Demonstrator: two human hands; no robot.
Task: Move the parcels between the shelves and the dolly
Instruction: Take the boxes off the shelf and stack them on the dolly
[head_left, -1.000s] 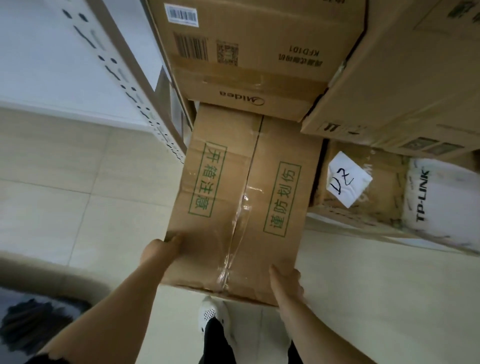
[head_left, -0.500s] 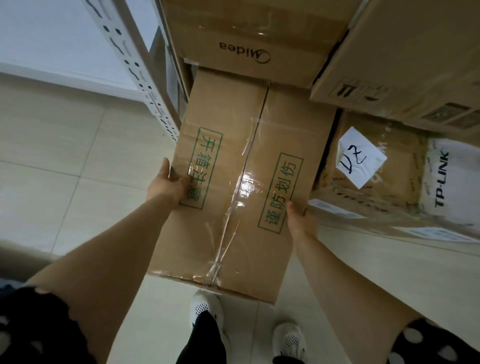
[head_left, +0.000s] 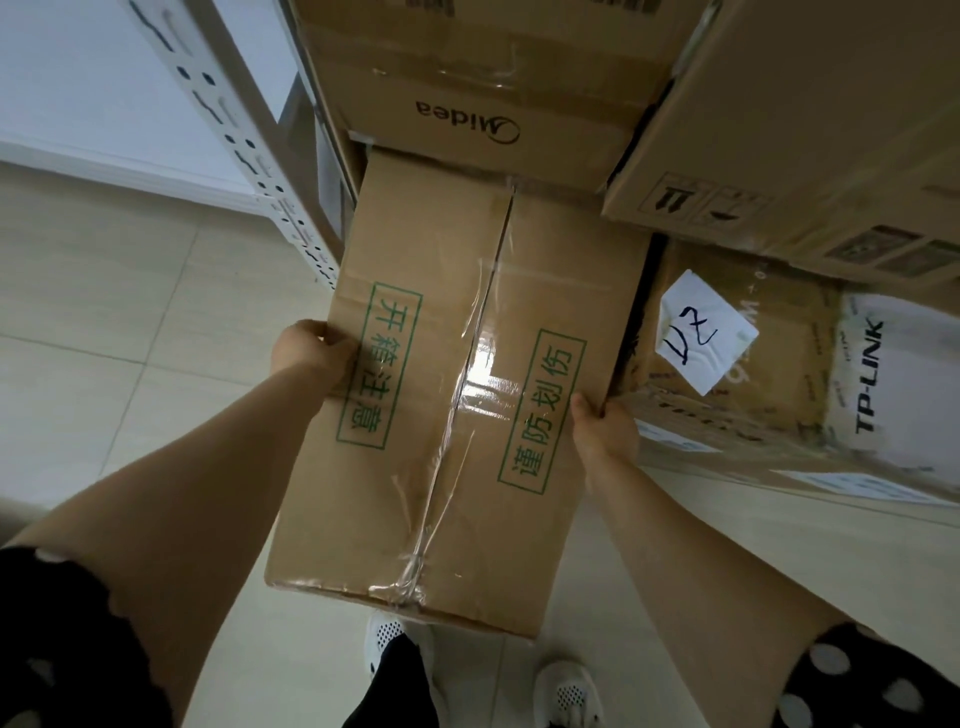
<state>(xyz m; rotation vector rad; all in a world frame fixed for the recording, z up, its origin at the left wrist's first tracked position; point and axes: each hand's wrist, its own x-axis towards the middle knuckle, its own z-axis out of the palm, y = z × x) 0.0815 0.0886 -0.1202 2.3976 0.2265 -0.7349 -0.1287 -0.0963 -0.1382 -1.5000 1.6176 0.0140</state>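
Both hands have gone from the near end of the box to the middle of its long sides since a second ago, and the view has come closer to the shelf. Now the left hand grips the left edge of the box and the right hand grips the right edge, each with fingers curled on the cardboard. The box shows its taped top. Its far end is under the Midea box, and the rest sticks out from it toward the person. Lower and to the right of the Midea box stands a noted box, just beside the held one. To the left of the Midea box runs the white post.

I judge the step to be drawing the box out of the shelf, though sliding it in cannot be excluded. The dolly is not in view. If it is coming out, the next move calls for a straight pull until the far end is free of the Midea box, without rubbing the noted box, and then taking the full weight in both hands.
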